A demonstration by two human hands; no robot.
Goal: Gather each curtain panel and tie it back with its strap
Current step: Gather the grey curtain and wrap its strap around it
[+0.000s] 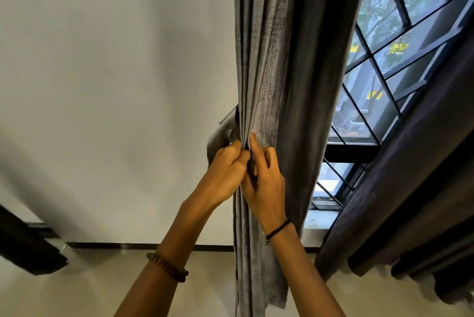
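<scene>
Two hands on one bundle: which of them has the strap?

The left hand (pixel 225 162), as far as I can judge. Its fingers are curled tight round a pale grey strap (pixel 220 134) that loops out from the wall side of the grey curtain panel (pixel 266 73). The knuckles press against the panel's front folds.

And the right hand (pixel 265 180)?

It touches the left one, just beside it on the window (pixel 384 60) side. Thumb and fingers pinch into the folds at the same height, with the forefinger lying up along a pleat. Whether it also has a strap end under those fingers I cannot tell, because the cloth hides it.

Where does the panel lie from that grip?

Its long axis runs up and down through both hands. It is gathered into narrow pleats above them and hangs on toward the floor (pixel 102 291) below. The bulk of the bundle sits to the right of the grip, toward the window. The strap sits to the left, against the white wall (pixel 102 85).

So the coming move turns on that?

I think so. The strap has to cross the front of the bundle from left to right, square to the pleats. The left hand is nearer the strap, and the right is nearer the far edge it must reach.

And the other one?

A darker curtain panel (pixel 400 188) hangs loose further right, well apart from both hands, with no strap on it that I can see.
</scene>
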